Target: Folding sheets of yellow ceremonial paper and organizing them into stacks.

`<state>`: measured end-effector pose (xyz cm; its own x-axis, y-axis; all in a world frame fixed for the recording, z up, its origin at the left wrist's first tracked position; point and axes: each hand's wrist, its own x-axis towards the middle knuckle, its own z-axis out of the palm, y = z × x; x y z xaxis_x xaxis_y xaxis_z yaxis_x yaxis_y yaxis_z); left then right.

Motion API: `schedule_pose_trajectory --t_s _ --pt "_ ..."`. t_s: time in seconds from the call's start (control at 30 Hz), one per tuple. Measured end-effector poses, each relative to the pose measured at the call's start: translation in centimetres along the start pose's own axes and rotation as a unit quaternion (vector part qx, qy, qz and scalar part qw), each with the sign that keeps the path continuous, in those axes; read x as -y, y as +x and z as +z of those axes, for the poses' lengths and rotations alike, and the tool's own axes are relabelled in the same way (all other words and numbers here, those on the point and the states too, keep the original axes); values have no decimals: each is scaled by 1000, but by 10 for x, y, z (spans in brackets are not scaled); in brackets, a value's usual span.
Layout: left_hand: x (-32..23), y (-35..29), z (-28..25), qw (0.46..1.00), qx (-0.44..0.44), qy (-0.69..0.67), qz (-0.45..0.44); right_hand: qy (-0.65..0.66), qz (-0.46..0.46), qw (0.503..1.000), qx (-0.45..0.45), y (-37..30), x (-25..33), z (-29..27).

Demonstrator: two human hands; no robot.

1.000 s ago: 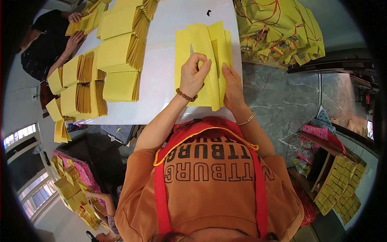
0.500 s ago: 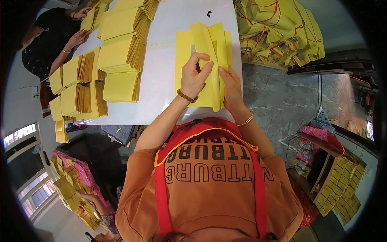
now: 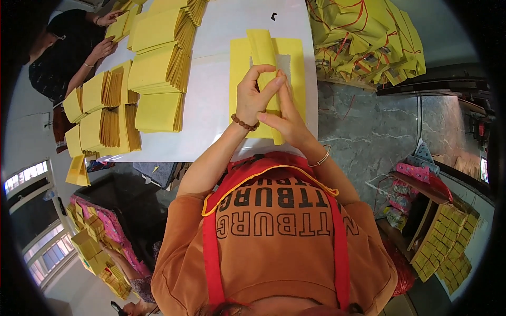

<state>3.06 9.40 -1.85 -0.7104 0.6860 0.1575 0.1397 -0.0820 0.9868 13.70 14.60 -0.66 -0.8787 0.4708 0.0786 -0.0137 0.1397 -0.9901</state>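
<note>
A folded yellow paper sheet [image 3: 260, 46] lies lengthwise in front of me, over a wider stack of yellow paper [image 3: 298, 58] with a grey patch [image 3: 284, 62] showing beside the fold. My left hand [image 3: 253, 97] is closed in a pinch at the fold, thumb and index finger curved into a ring with their tips at the fold's right edge. My right hand [image 3: 290, 118] lies against that same edge, fingers stretched out and fingertips beside the left thumb. Its thumb reaches left across the folded sheet. Both palms partly hide the paper's lower half.
Rows of folded yellow paper bundles [image 3: 153, 68] cover the left of the white table [image 3: 211, 68]. A small black object [image 3: 273, 17] lies far ahead. Yellow paper with red ties [image 3: 363, 42] is piled at the far right. Across the table, a co-worker's hands [image 3: 103, 47] handle yellow paper.
The raised right flap has been folded over to the left, uncovering the grey patch. My right hand has moved left onto the fold, next to my left hand, which stays nearly in place.
</note>
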Motion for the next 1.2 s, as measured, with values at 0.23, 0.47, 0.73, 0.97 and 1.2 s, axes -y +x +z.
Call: schedule_pose_trajectory --t_s 0.23,0.47,0.73,0.97,1.2 --pt "6 -1 -1 981 -10 -170 -92 446 119 881 -106 6 -2 -16" --pt "0 1 4 974 20 -215 -64 344 143 927 -46 12 8 -15" --pt "-11 3 -7 953 41 -290 -82 333 155 925 -94 17 -9 -26" --pt "-32 9 -65 989 -132 -60 40 432 208 875 -70 12 -12 -43" --pt "-32 -5 -76 963 -41 -195 -184 524 178 831 -60 9 -14 -36"
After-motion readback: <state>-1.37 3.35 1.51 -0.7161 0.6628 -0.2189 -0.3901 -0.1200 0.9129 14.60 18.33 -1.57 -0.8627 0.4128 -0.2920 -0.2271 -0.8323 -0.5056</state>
